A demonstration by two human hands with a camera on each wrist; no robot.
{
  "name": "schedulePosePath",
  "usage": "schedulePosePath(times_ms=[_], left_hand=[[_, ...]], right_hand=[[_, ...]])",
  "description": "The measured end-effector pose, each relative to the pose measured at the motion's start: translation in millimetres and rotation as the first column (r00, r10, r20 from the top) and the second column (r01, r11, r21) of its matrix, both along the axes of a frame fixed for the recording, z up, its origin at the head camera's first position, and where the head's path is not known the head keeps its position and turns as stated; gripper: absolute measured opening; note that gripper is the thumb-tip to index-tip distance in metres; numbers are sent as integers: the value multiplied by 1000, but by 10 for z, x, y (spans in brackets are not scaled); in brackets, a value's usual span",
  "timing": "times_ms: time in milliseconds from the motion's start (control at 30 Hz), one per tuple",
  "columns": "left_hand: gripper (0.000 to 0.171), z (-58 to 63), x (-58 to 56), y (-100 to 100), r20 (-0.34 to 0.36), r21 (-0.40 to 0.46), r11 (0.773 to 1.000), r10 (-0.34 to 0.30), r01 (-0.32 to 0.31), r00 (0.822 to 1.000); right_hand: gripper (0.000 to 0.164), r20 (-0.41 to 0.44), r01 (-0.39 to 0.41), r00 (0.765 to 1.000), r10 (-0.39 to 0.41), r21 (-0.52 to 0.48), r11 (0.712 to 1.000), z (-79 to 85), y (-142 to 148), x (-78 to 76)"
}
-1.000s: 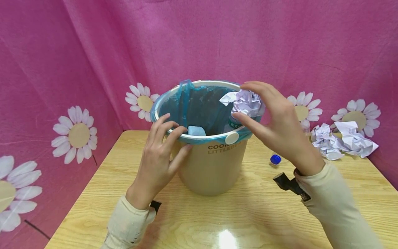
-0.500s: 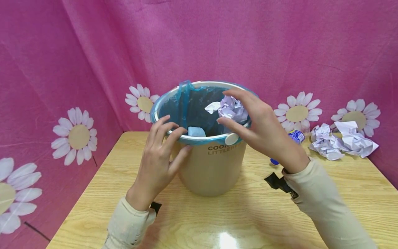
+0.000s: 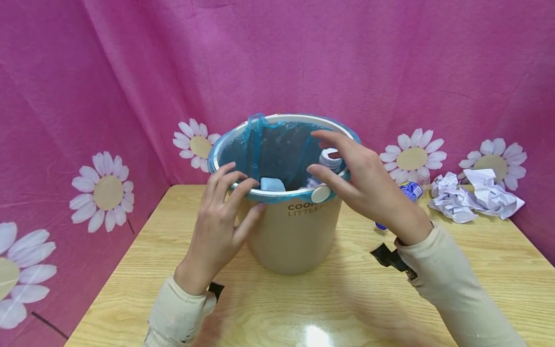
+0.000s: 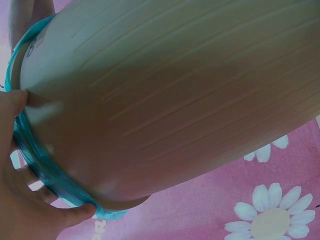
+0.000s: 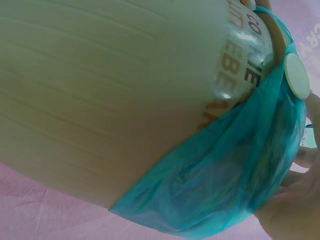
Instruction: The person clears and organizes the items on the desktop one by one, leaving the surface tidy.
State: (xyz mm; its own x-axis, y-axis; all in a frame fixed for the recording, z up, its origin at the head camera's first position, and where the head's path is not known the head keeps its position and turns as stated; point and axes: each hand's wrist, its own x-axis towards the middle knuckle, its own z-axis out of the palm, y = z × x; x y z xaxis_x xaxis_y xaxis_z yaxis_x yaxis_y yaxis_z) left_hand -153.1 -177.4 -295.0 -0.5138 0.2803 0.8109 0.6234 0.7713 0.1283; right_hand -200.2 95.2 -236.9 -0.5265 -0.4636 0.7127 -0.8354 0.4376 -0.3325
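Two hands were busy at the beige bin (image 3: 291, 243), and one had just lost its load. A moment earlier the right hand (image 3: 368, 180) had carried a crumpled paper ball (image 3: 313, 182) between thumb and fingers; now those fingers stood spread apart over the inside of the bin with no paper between them. Only a pale, creased bit showed low down, just behind the near rim, and I took it for the ball, let go and landed beside the plastic bottle (image 3: 330, 163). That bottle's mouth showed plainly now, close by the fingertips; whether any finger touched it I could not tell.

The left hand (image 3: 217, 212) had not shifted: its fingers curled over the near-left rim, thumb outside, gripping the edge and the blue liner (image 3: 282, 144) there. Near it, inside, lay a light-blue piece (image 3: 272, 184).

As I judged it, one more bit of rubbish was dealt with, though the clearing was unfinished. On the wooden table (image 3: 277, 308), to the person's right, lay more crumpled paper (image 3: 453, 200) and a blue-labelled container (image 3: 411, 191), with something small and blue partly hidden by the forearm.
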Motion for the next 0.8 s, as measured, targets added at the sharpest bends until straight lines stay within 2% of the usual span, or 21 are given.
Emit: schedulePosePath(times_ms=[533, 800], left_hand=[[40, -5, -3, 3, 2, 4, 1000, 0, 0, 1000], [39, -4, 3, 2, 1, 0, 1000, 1, -1, 1000]], right_hand=[[50, -60, 85, 994, -88, -57, 995, -38, 272, 131], [51, -90, 125, 987, -132, -89, 988, -101, 442, 138]])
